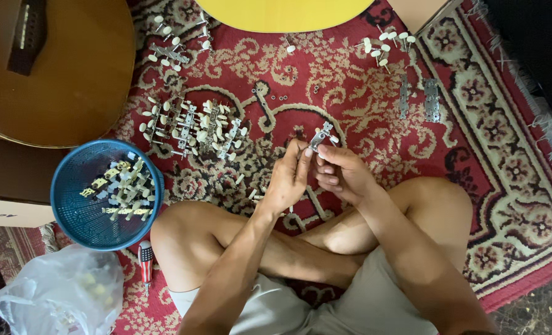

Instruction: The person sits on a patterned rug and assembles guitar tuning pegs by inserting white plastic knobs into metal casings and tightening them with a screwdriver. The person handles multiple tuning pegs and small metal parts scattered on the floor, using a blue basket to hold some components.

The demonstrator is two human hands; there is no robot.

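Observation:
I sit cross-legged on a red patterned rug (486, 161). Both hands meet in front of my knees around a small metal guitar tuner plate (320, 136) with white knobs. My left hand (288, 177) pinches its lower end with thumb and fingers. Against the plate from the right, my right hand (341, 170) curls its fingers and grips it. A row of similar tuner sets (192, 127) lies on the rug just left of my hands.
A blue mesh basket (77, 198) of tuners sits by my left knee. A brown guitar body (59, 68) lies at top left, a yellow one (282, 12) at top centre. Loose tuners (384, 43), bare metal plates (432, 99), a screwdriver (145, 263) and a plastic bag (52, 291) are around.

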